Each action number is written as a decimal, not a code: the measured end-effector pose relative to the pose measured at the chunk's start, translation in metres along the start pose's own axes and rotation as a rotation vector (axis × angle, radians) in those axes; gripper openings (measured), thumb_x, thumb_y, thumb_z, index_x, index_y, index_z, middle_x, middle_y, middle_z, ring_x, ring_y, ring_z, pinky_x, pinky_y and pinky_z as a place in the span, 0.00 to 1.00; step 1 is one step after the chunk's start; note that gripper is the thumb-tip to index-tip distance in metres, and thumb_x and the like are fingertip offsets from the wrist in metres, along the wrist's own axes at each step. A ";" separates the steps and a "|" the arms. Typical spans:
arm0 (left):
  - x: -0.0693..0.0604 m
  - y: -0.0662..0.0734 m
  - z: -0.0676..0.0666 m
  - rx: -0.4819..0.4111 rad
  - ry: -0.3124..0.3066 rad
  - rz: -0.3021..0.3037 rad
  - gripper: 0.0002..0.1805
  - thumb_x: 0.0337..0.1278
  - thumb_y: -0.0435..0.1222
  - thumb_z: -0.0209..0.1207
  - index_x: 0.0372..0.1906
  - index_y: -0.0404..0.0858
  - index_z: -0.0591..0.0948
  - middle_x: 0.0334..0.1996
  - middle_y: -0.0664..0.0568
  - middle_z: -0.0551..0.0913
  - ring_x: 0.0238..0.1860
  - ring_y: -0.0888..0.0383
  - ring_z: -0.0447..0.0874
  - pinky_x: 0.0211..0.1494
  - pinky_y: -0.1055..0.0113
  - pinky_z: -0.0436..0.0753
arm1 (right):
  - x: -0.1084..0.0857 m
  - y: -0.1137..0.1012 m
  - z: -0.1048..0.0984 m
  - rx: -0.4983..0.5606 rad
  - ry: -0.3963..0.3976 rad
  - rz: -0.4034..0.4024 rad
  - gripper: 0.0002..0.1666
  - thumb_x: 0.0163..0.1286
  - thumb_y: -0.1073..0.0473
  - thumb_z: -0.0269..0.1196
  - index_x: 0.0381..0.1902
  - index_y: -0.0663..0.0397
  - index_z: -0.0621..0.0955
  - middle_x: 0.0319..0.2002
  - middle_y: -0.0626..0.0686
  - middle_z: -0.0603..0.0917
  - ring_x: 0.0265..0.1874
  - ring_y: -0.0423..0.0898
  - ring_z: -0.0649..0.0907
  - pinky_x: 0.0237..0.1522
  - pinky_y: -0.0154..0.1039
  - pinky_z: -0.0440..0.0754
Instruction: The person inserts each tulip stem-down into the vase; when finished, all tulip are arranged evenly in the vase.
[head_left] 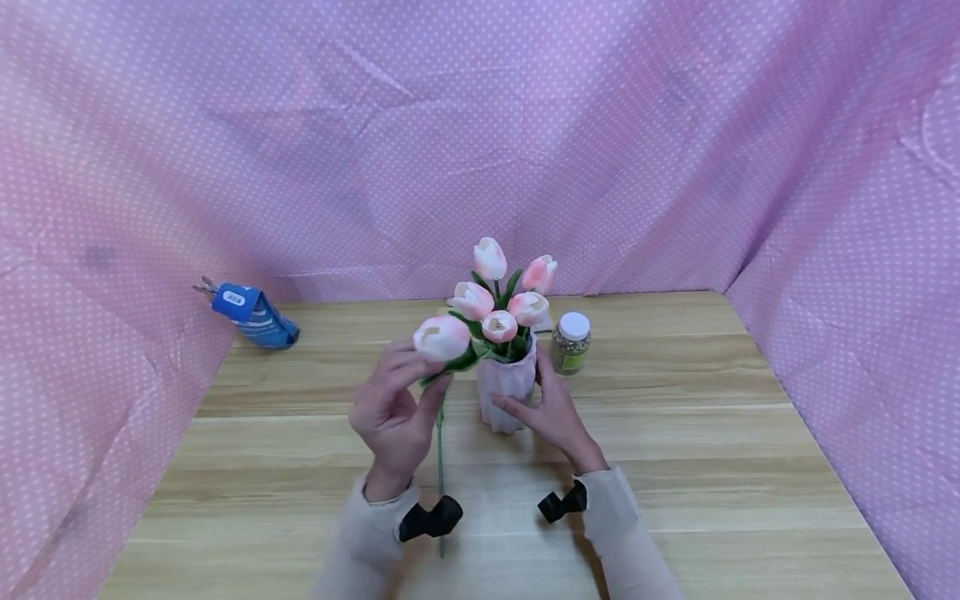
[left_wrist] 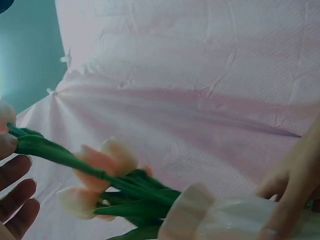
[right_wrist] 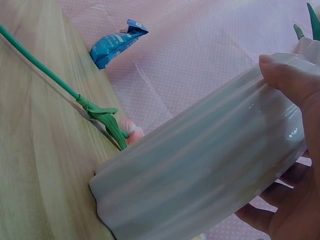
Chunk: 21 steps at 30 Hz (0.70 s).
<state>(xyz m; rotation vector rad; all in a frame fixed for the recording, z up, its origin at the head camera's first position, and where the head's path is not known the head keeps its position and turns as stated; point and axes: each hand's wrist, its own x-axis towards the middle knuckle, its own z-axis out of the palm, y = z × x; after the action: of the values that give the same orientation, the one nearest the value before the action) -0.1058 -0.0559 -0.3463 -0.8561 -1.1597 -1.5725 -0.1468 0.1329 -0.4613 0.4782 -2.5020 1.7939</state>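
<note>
A ribbed white vase (head_left: 504,396) stands upright on the table, holding several pink-and-white artificial tulips (head_left: 472,300). My right hand (head_left: 557,408) grips it from the right side, thumb across the front; the right wrist view shows the fingers behind the vase wall (right_wrist: 200,150). My left hand (head_left: 397,408) pinches one tulip (head_left: 441,337) just below its head, left of the bunch. In the left wrist view this tulip's green stem (left_wrist: 60,154) runs toward the vase mouth (left_wrist: 187,210). Another tulip's stem (head_left: 441,467) lies on the table, with its leaf (right_wrist: 102,117) beside the vase.
A jar with a white lid (head_left: 572,342) stands just right of the vase. A blue bag (head_left: 258,315) with something brown sticking out sits at the table's back left corner. Pink dotted cloth (head_left: 480,150) hangs behind and beside the wooden table (head_left: 712,433).
</note>
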 end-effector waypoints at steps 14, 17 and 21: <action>-0.035 -0.002 0.034 0.547 -0.141 0.186 0.05 0.61 0.25 0.63 0.34 0.24 0.85 0.30 0.37 0.85 0.34 0.46 0.84 0.41 0.62 0.88 | 0.000 0.001 -0.001 0.006 0.002 -0.025 0.56 0.61 0.58 0.71 0.79 0.54 0.53 0.74 0.60 0.68 0.71 0.59 0.72 0.71 0.63 0.71; -0.043 -0.005 0.039 0.581 -0.150 0.194 0.06 0.61 0.23 0.58 0.35 0.24 0.84 0.29 0.38 0.85 0.32 0.48 0.83 0.35 0.64 0.87 | 0.001 0.002 -0.002 0.003 0.000 -0.023 0.54 0.62 0.59 0.70 0.79 0.57 0.53 0.74 0.61 0.67 0.71 0.60 0.72 0.71 0.64 0.71; -0.049 -0.009 0.042 0.589 -0.148 0.167 0.07 0.59 0.21 0.55 0.35 0.24 0.84 0.28 0.39 0.84 0.28 0.50 0.80 0.29 0.67 0.84 | 0.001 0.002 -0.001 -0.008 0.001 -0.018 0.53 0.62 0.57 0.70 0.79 0.53 0.54 0.74 0.60 0.68 0.71 0.59 0.72 0.71 0.63 0.71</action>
<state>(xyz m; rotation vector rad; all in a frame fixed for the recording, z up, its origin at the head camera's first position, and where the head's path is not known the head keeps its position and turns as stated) -0.1009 -0.0011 -0.3813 -0.6555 -1.5100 -0.9597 -0.1490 0.1343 -0.4626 0.4977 -2.4949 1.7762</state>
